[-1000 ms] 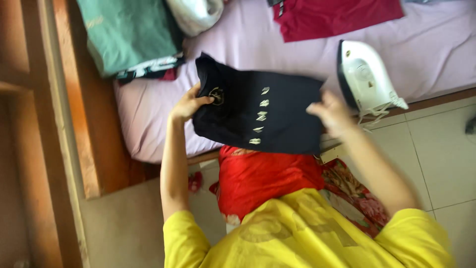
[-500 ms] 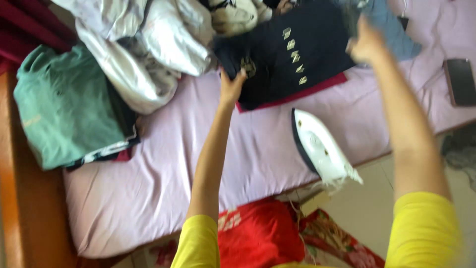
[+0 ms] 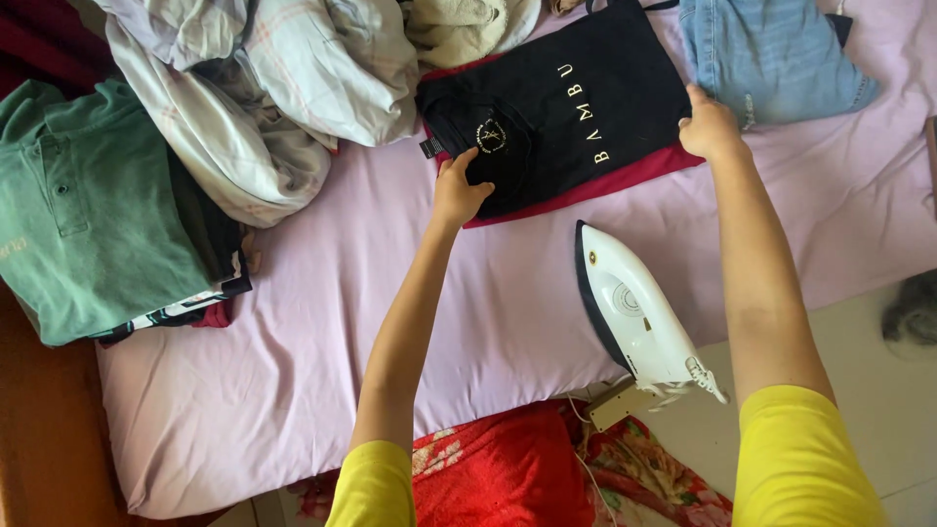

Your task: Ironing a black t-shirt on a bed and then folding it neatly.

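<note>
Left hand (image 3: 459, 191) pressing flat on near edge of folded dark shirt (image 3: 566, 102); right hand (image 3: 711, 127) gripping its right edge. Lilac bed (image 3: 322, 322) wide and open below. Shirt atop red garment (image 3: 625, 176), far side. White iron (image 3: 639, 312) upright near bed edge.

A bed (image 3: 410, 322) under a pale lilac sheet carries everything; a white iron (image 3: 639, 312) stands near its front edge; folded green shirts (image 3: 93, 215) lie at the left; crumpled pale laundry (image 3: 264, 88) behind; a red garment (image 3: 625, 181) under a folded black one (image 3: 576, 98); blue jeans (image 3: 771, 54) at the far right.
</note>
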